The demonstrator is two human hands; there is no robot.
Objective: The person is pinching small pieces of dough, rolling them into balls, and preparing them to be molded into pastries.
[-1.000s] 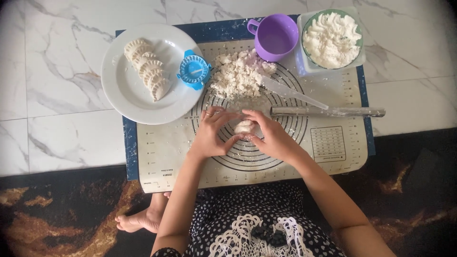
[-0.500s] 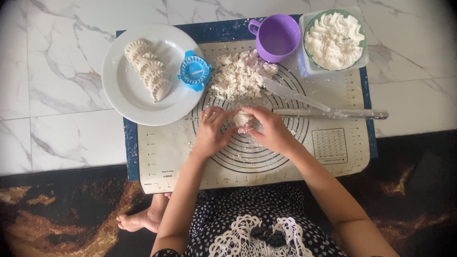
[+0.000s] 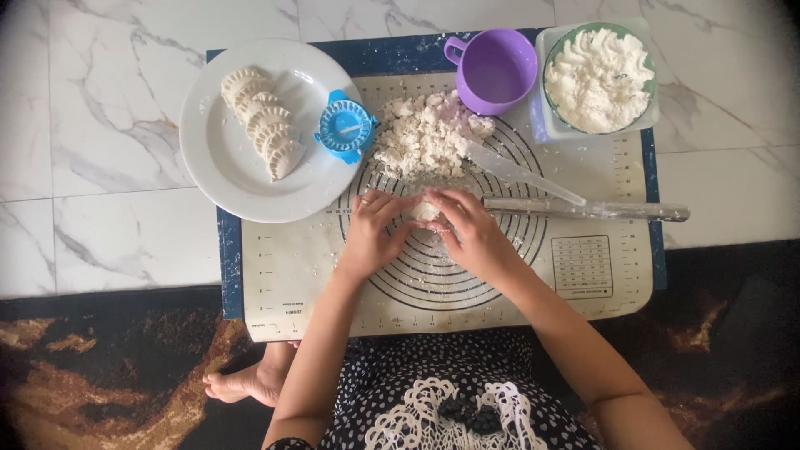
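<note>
- Marble floor (image 3: 108, 125), pale with grey veins, under everything; a dark patterned rug (image 3: 100, 367) along the near edge
- Baking mat (image 3: 300, 275), cream with printed rings and rulers, blue border; lies flat on the marble
- White plate (image 3: 217, 158) on the mat's left corner, overlapping the floor; a row of crimped half-moon dumplings (image 3: 262, 121) lies on it, overlapping one another
- Bowl of white filling (image 3: 598, 77), green rim, in a square white dish at the far right corner
- Purple cup (image 3: 493, 71) just left of that bowl, handle pointing left
- Rolling pin (image 3: 583, 208), thin and floured, lies across the mat to the right of the hands; a clear scraper (image 3: 521, 172) lies slantwise just above it
- Crumbly dough heap (image 3: 425, 137) at the far side of the rings (loose, ragged pieces)
- Blue dumpling press (image 3: 344, 127), shut, touching the plate's rim
- Left hand (image 3: 371, 237) and right hand (image 3: 471, 233) meet at the ring centre, fingers curled inward and closed around a small dough lump (image 3: 425, 208)
- Lump sits between both sets of fingertips, just near of the heap; mostly covered
</note>
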